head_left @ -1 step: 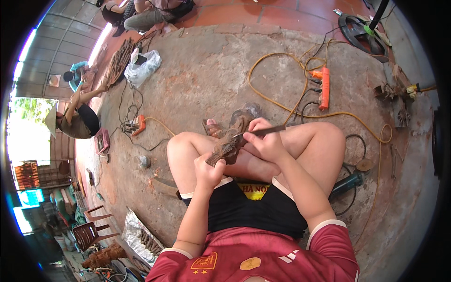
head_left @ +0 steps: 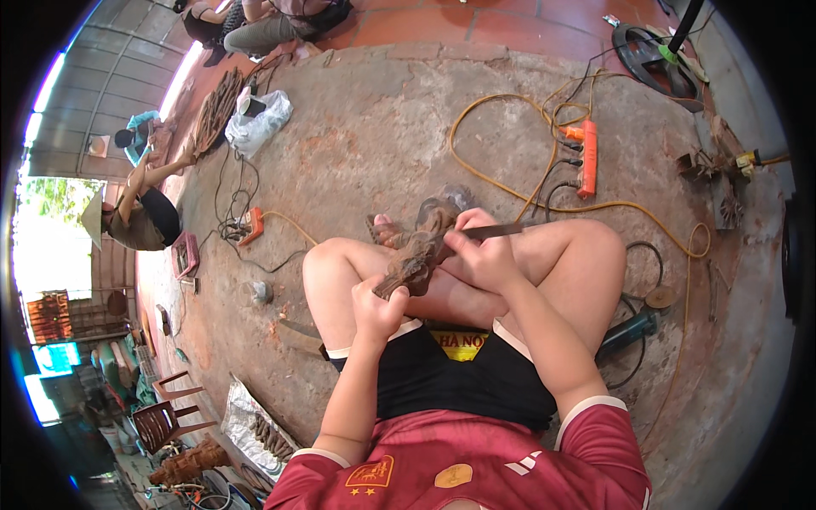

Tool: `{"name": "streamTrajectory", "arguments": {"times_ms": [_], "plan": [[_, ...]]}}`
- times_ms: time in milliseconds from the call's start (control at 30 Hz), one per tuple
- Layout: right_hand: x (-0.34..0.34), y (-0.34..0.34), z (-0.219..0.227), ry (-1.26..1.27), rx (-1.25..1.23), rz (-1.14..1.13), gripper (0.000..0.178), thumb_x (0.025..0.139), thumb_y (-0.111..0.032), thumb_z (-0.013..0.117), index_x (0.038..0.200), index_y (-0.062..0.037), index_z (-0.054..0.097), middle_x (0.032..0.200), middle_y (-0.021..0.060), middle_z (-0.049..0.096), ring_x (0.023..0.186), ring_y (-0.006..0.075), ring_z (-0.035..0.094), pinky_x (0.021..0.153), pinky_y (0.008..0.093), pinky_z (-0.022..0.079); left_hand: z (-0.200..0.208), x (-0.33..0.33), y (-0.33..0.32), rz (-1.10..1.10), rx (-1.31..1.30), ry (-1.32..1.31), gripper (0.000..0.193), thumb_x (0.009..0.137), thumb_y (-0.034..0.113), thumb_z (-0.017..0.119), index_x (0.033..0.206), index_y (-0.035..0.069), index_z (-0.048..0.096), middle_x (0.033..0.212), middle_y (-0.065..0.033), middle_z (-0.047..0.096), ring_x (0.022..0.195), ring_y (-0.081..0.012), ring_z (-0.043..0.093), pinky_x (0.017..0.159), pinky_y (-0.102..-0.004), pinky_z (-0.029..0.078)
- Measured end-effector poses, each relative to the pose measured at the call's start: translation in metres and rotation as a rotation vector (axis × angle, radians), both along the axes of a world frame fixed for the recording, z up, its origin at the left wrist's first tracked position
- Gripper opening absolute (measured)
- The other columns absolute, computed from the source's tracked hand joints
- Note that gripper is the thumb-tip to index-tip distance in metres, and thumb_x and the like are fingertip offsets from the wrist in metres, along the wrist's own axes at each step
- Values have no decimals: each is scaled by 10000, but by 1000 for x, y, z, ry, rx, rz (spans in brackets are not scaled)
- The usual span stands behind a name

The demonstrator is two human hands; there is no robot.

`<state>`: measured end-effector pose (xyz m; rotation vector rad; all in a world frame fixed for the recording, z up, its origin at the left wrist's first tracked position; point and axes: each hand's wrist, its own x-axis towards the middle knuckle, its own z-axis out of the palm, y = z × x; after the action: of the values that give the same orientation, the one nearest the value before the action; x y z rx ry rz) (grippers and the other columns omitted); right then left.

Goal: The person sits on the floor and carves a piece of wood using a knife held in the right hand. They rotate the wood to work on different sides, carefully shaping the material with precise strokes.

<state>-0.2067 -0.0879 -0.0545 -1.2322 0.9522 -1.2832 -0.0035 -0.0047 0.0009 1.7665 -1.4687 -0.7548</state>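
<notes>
My left hand (head_left: 378,308) is closed round the near end of a knobbly brown wood carving (head_left: 416,262), which lies slanted above my crossed legs. My right hand (head_left: 483,253) grips a long, dark, knife-like tool (head_left: 501,230), one end of which sticks out to the right past my fingers. The other end points at the carving's right side; my fingers partly hide it, and I cannot tell whether it touches. Beyond the carving, near my foot (head_left: 384,231), a crumpled clear plastic bag (head_left: 457,199) lies on the floor.
An orange power strip (head_left: 587,160) with a looping yellow cord lies ahead right; another orange socket block (head_left: 252,226) is at left. A teal power tool (head_left: 629,333) rests beside my right thigh. A white plastic bag (head_left: 259,123) and other seated people are farther off.
My right hand has shifted slightly to the right and away from me with the knife-like tool. My left hand and the carving look nearly unmoved.
</notes>
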Motion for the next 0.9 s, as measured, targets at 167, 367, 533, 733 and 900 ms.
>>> {"name": "streamTrajectory", "arguments": {"times_ms": [167, 367, 533, 733, 900], "plan": [[-3, 2, -4, -34, -102, 72, 246, 836, -87, 765, 685, -35, 579, 886, 71, 601, 793, 169, 573, 684, 301, 447, 0, 0, 1, 9, 4, 4, 213, 714, 153, 640, 664, -52, 608, 544, -172, 569, 473, -256, 558, 520, -370, 463], [-2, -2, -7, 17, -153, -129, 254, 842, -85, 760, 679, -34, 572, 851, 70, 594, 775, 162, 559, 668, 286, 435, 4, -2, 0, -1, -9, -4, 203, 714, 147, 636, 669, -51, 615, 547, -171, 573, 478, -249, 563, 528, -364, 469], [-2, 7, -3, -25, -105, 131, 266, 843, -83, 758, 673, -29, 560, 845, 68, 573, 759, 160, 546, 661, 268, 427, 2, -1, 0, 2, -9, -3, 194, 715, 136, 631, 676, -54, 620, 551, -165, 583, 481, -246, 568, 531, -361, 472], [-4, 1, -2, -3, -87, 57, 270, 846, -79, 744, 676, -53, 536, 913, 58, 557, 846, 147, 519, 742, 287, 420, 2, -1, -1, 11, 11, 20, 201, 712, 143, 637, 693, -58, 633, 563, -172, 597, 489, -265, 581, 538, -366, 478], [-4, -2, -5, -2, -133, 108, 277, 850, -93, 752, 673, -37, 546, 879, 67, 579, 802, 168, 558, 711, 297, 446, -5, 2, 1, 9, -20, 4, 212, 712, 152, 638, 702, -60, 641, 571, -177, 604, 490, -284, 582, 540, -368, 483]]}}
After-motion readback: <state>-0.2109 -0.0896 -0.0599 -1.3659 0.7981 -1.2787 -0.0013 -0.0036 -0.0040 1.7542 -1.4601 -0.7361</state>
